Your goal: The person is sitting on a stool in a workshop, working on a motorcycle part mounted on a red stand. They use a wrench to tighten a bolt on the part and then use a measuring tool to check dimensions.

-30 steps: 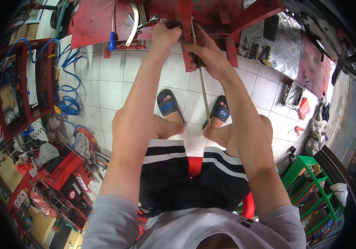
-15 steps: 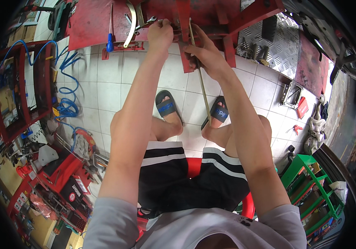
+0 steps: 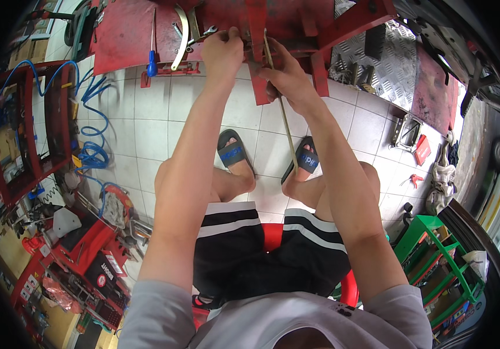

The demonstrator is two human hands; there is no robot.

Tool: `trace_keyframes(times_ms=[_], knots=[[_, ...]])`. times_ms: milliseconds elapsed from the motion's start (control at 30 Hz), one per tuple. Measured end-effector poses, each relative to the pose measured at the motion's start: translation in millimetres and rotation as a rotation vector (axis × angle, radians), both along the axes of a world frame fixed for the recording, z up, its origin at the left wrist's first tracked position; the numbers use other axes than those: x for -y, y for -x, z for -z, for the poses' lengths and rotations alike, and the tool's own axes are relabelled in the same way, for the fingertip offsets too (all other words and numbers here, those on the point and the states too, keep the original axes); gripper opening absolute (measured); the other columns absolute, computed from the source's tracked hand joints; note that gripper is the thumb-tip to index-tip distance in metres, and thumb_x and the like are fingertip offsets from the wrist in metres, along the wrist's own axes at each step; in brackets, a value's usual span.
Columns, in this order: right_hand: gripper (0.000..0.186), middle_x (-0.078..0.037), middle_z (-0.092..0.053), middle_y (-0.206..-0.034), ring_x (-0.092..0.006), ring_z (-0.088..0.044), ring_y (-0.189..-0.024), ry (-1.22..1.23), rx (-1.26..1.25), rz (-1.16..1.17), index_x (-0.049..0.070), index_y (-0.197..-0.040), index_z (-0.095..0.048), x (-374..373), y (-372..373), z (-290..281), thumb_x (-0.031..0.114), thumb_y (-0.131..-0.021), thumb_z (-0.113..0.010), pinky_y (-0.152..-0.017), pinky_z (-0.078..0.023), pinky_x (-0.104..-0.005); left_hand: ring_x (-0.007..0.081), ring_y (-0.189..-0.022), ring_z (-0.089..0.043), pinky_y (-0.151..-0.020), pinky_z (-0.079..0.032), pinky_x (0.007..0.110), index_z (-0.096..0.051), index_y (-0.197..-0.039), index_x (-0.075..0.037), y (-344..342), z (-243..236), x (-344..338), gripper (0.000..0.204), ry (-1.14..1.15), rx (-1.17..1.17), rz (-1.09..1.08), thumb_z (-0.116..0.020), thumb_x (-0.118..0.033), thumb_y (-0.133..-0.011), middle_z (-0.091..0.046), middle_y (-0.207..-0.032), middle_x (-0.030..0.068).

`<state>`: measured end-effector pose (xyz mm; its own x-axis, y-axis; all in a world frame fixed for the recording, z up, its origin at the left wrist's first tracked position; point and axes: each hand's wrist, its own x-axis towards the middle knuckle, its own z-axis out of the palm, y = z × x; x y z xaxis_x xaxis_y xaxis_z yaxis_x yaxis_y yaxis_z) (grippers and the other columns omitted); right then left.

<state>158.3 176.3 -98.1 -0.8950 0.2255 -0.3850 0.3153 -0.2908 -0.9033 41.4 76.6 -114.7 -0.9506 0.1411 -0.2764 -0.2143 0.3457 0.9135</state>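
My right hand [image 3: 291, 78] is closed around a long thin metal rod [image 3: 286, 125]. The rod's upper end reaches the red metal frame [image 3: 257, 35], and its lower end hangs above my right foot. Against the left side of that frame, my left hand [image 3: 222, 51] is curled closed with its fingertips turned away; whatever it grips is hidden. Just left of it, a spanner [image 3: 210, 31] lies on the red work platform [image 3: 128, 41], beside a curved pale metal strip [image 3: 181, 43]. Farther left lies a blue-handled screwdriver [image 3: 152, 63].
A coiled blue air hose [image 3: 93, 152] hangs by a red rack [image 3: 29, 134] at left. Red tool units [image 3: 81, 244] stand lower left. At right are a green shelf trolley [image 3: 436, 232], a ribbed metal plate [image 3: 392, 64] and a small red-handled tool [image 3: 416, 181] on the tiled floor.
Both hands stay almost in place, and the rod remains in my right hand. My left hand has shifted and turned slightly at the frame. The whole view has moved a little.
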Motion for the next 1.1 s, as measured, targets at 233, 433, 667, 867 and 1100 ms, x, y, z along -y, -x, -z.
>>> trace_keyframes(times_ms=[233,433,667,867,1100], knots=[[0.083,-0.012,-0.059,-0.104,-0.016,-0.061,-0.068,-0.163,0.026,0.017,0.01,-0.147,-0.029,-1.7,-1.4,7.6,0.01,-0.072,-0.063,-0.05,-0.053,-0.03,0.0179,-0.07,-0.067,-0.06,-0.053,0.028,-0.065,-0.098,0.004,3.1,-10.5,10.1,0.023,0.333,0.106,0.4,-0.055,-0.014,-0.089,-0.068,-0.083,0.0099],[0.084,-0.01,-0.055,-0.12,-0.0166,-0.062,-0.092,-0.057,0.068,-0.06,0.012,-0.148,-0.028,-2.3,-2.4,-9.7,0.02,-0.076,-0.069,-0.064,-0.055,-0.032,0.015,-0.064,-0.063,-0.055,-0.051,0.027,-0.066,-0.096,0.002,-6.9,24.5,16.2,0.02,0.221,0.235,0.483,-0.058,-0.013,-0.084,-0.066,-0.075,0.0079],[0.088,-0.012,-0.056,-0.132,-0.0236,-0.05,-0.125,-0.135,0.033,0.012,0.012,-0.147,-0.029,-4.8,-0.1,2.3,0.017,-0.07,-0.069,-0.104,-0.038,-0.0332,0.0149,-0.062,-0.063,-0.054,-0.049,0.027,-0.068,-0.095,0.004,-6.3,16.2,13.7,0.024,0.422,-0.193,0.666,-0.06,-0.015,-0.083,-0.067,-0.073,0.01],[0.076,-0.014,-0.061,-0.122,-0.0258,-0.058,-0.114,-0.27,0.139,0.028,0.011,-0.141,-0.041,-8.6,0.2,6.5,0.021,-0.07,-0.068,-0.097,-0.044,-0.0336,0.0145,-0.06,-0.064,-0.057,-0.052,0.026,-0.068,-0.096,0.004,-12.3,-15.2,9.7,0.02,0.255,0.086,0.624,-0.064,-0.008,-0.081,-0.069,-0.075,0.0099],[0.043,-0.011,-0.07,-0.094,-0.0209,-0.068,-0.08,-0.351,0.232,-0.042,0.001,-0.119,-0.06,-24.9,-3.2,3.8,0.028,-0.085,-0.061,-0.074,-0.055,-0.0311,0.0127,-0.06,-0.064,-0.056,-0.05,0.025,-0.069,-0.094,0.003,-16.1,-27.2,6.2,0.018,0.262,0.106,0.723,-0.067,-0.01,-0.081,-0.069,-0.073,0.0084]])
